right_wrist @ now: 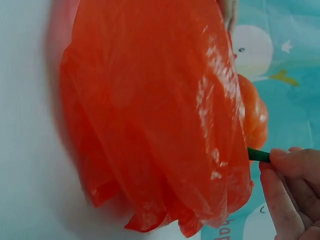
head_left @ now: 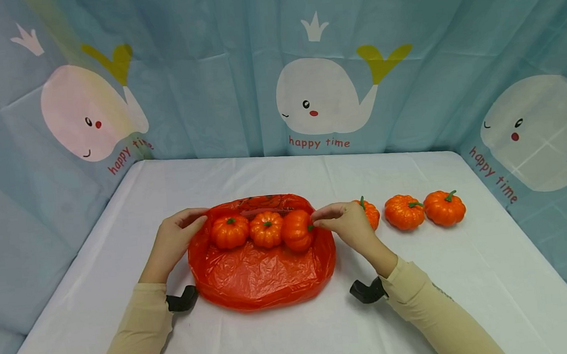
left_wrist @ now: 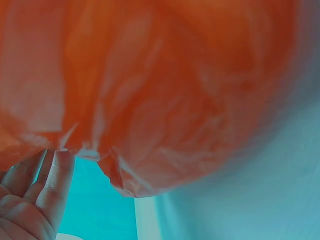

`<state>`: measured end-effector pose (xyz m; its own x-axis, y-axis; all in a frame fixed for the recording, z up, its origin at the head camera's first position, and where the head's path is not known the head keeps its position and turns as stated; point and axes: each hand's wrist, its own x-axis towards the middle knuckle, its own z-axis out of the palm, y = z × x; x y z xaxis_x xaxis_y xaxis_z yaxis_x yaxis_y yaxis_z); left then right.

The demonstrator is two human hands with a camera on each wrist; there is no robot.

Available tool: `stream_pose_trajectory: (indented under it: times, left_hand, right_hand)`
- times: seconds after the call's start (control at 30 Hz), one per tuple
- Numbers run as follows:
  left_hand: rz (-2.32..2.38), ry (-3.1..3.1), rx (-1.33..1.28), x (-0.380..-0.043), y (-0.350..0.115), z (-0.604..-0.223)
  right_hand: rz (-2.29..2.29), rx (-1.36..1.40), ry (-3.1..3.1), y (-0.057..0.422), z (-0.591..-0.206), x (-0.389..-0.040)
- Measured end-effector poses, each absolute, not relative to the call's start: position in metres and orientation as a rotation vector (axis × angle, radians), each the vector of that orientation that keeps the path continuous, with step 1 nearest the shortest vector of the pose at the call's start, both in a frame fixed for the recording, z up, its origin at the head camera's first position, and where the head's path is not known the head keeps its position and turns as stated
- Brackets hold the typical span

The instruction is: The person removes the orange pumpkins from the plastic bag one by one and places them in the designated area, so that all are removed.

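A red plastic bag [head_left: 261, 280] lies with its mouth spread wide on the table. Inside, along its far side, are two small orange toy pumpkins, the left pumpkin [head_left: 230, 233] and the middle pumpkin [head_left: 266, 230], stems up. Beside them a third pumpkin [head_left: 297, 232] is tipped, its stem pointing right. My right hand [head_left: 351, 227] pinches that green stem [right_wrist: 258, 155] between thumb and fingertips. At the bag's far left rim, my left hand [head_left: 172, 242] holds the plastic between thumb and fingers. Its fingers [left_wrist: 52, 187] reach up to the film in the left wrist view.
Right of the bag, more pumpkins stand in a row: one partly behind my right hand [head_left: 372, 214], then a pumpkin [head_left: 404, 213] and another pumpkin [head_left: 445, 208]. A white cloth [head_left: 285, 341] covers the table; a blue whale-print curtain [head_left: 238, 92] surrounds it.
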<state>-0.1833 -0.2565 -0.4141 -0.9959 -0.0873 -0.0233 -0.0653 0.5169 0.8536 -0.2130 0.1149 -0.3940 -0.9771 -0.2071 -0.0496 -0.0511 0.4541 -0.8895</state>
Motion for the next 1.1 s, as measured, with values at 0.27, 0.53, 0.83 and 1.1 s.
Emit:
stream_pose_trajectory:
  times: [0.27, 0.53, 0.83, 1.1]
  left_hand:
    - [-1.546, -2.718, 0.140, -0.183, -0.256, -0.413]
    - [-1.533, -2.724, 0.137, -0.183, -0.255, -0.410]
    - [-1.516, -2.734, 0.147, -0.181, -0.256, -0.410]
    - [-1.515, -2.737, 0.148, -0.181, -0.255, -0.410]
  right_hand:
    - [-1.580, -0.243, 2.484, 0.112, -0.390, -0.207]
    - [-1.589, -0.300, 2.385, 0.104, -0.390, -0.199]
    - [-1.542, -0.325, 2.352, 0.091, -0.390, -0.194]
    - [-1.482, -0.377, 2.470, 0.090, -0.394, -0.190]
